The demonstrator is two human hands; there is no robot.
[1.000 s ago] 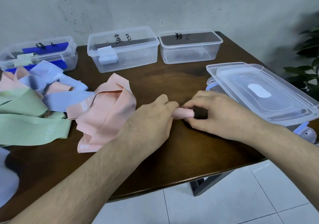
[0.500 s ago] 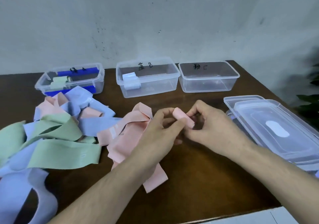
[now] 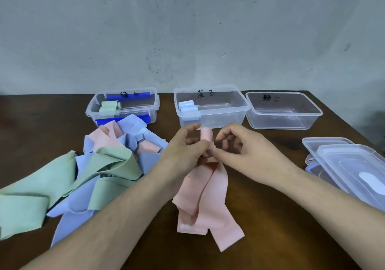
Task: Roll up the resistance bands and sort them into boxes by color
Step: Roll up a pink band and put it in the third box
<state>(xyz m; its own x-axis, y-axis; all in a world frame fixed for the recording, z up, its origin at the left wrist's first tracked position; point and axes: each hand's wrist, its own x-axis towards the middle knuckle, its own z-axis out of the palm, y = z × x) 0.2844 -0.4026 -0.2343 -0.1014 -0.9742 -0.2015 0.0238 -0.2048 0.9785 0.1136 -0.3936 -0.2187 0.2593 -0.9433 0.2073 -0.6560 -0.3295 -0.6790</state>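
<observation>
Both hands, left (image 3: 188, 144) and right (image 3: 239, 144), pinch the pink band's (image 3: 205, 199) rolled end; soft, limp, light, likely to unroll.

We can't read the marker labels on the boxes (image 3: 211, 105). Stacked lids (image 3: 352, 169) cut off at right edge, green bands (image 3: 31, 197) at left. Left hand (image 3: 183, 151) hides pink band's (image 3: 205, 203) rolled end.

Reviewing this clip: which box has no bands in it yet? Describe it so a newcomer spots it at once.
Three clear boxes stand in a row along the back edge of the table, by the wall. The empty box is the rightmost. Unlike it, the left box holds green rolls and the middle box holds blue rolls.
</observation>
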